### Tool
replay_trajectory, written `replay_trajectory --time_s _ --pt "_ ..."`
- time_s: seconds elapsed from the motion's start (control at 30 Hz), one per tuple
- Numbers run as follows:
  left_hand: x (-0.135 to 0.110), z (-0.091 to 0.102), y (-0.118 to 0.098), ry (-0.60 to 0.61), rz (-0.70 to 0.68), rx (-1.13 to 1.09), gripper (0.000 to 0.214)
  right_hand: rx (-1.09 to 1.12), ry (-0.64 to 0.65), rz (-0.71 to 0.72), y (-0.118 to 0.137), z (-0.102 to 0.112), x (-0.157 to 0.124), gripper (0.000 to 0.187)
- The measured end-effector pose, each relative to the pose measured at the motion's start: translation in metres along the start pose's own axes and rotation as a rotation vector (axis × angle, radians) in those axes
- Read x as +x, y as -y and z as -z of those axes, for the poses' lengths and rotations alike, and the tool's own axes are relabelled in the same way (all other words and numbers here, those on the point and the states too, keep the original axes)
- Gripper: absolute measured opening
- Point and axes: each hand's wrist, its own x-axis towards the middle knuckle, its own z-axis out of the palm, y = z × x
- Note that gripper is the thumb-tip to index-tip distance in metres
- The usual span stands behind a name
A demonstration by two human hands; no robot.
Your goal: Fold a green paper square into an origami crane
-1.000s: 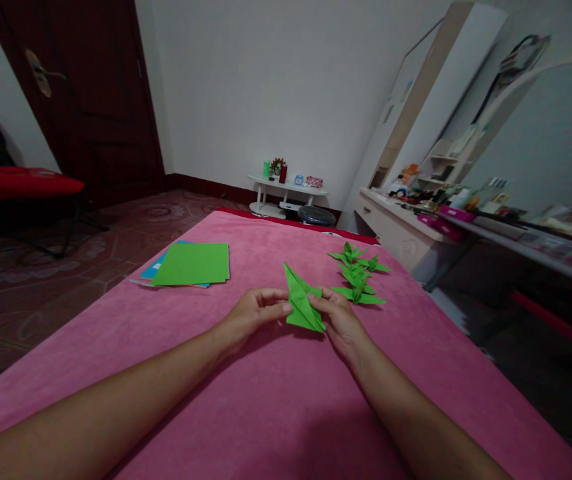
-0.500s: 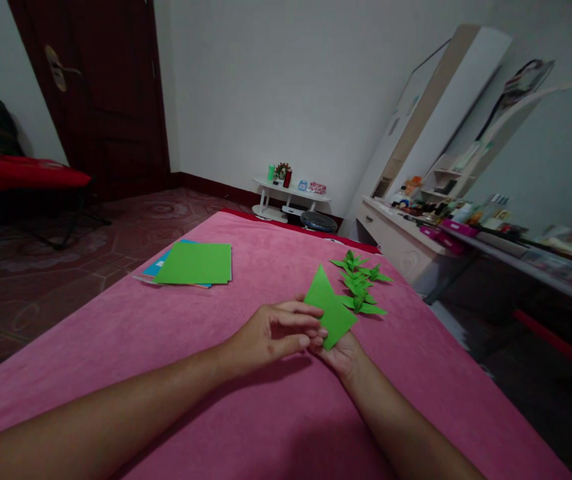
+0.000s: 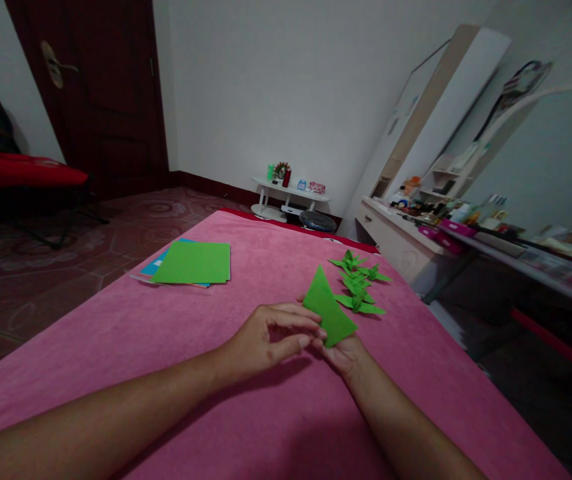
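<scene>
A folded piece of green paper [image 3: 328,308], its right edge curving inward, is held between my two hands above the pink cloth. My left hand [image 3: 277,335] has its fingers bent across the paper's left side, with the thumb apart and lower down. Palm up beneath the paper is my right hand [image 3: 345,353]; the paper covers most of its fingers. Just beyond, several folded green paper cranes [image 3: 355,283] lie grouped on the cloth.
A stack of green paper sheets [image 3: 192,262], with blue ones showing under it, lies at the left on the pink cloth [image 3: 246,413]. A low white table [image 3: 291,189] stands by the wall. A cluttered dresser [image 3: 401,233] flanks the right side, a red chair [image 3: 21,173] the left.
The right part of the green paper has changed shape: its straight outline now curves inward and its right corner sits slightly lower. Both hands have stayed nearly in place.
</scene>
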Motion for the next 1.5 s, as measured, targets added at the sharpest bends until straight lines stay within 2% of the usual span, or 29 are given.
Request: replay_trajectory --time_s 0.1,0.2,0.27,0.33,0.47,0.5,0.57,0.73,0.8,0.9,0.93,1.07,1.27,1.43,1.5 --pt "0.003 0.010 0.010 -0.277 0.133 -0.013 0.036 -0.227 -0.033 0.030 0.005 0.008 0.008 0.026" --pt "0.008 0.024 0.016 -0.584 0.033 0.130 0.028 -0.642 -0.119 0.182 0.009 0.020 0.016 0.020" --pt "0.011 0.030 0.019 -0.626 -0.039 0.276 0.019 -0.932 -0.074 0.296 0.009 0.023 0.016 0.021" --pt "0.012 0.031 0.022 -0.494 -0.047 0.407 0.014 -1.081 -0.035 0.353 0.007 0.021 0.014 0.024" --pt "0.009 0.024 0.036 -0.057 0.028 0.514 0.015 -1.072 -0.007 0.364 -0.002 0.014 0.010 0.026" --pt "0.009 0.023 0.040 0.016 0.034 0.541 0.018 -1.045 0.003 0.346 -0.005 0.014 0.011 0.025" --pt "0.007 0.020 0.047 0.088 0.031 0.606 0.024 -1.002 0.018 0.315 -0.008 0.017 0.014 0.023" --pt "0.008 0.021 0.053 0.059 0.044 0.638 0.029 -1.010 0.021 0.248 0.004 0.034 0.019 0.012" --pt "0.009 0.022 0.053 0.059 0.055 0.642 0.025 -1.013 0.130 0.170 0.012 0.036 0.016 0.011" --pt "0.010 0.023 0.053 0.057 0.104 0.657 0.020 -0.965 0.383 0.009 0.017 0.033 0.009 0.013" --pt "0.011 0.023 0.053 0.059 0.124 0.660 0.020 -0.968 0.413 -0.019 0.017 0.031 0.006 0.015" --pt "0.013 0.025 0.056 0.081 0.181 0.649 0.021 -0.982 0.383 -0.049 0.011 0.027 0.004 0.023" --pt "0.017 0.030 0.059 0.158 0.226 0.576 0.019 -0.850 0.422 -0.086 0.006 0.030 0.008 0.013" --pt "0.019 0.029 0.056 0.190 0.240 0.583 0.014 -0.766 0.408 -0.113 0.004 0.032 0.010 0.012" --pt "0.019 0.027 0.055 0.202 0.230 0.589 0.018 -0.768 0.409 -0.114 0.004 0.032 0.010 0.014"
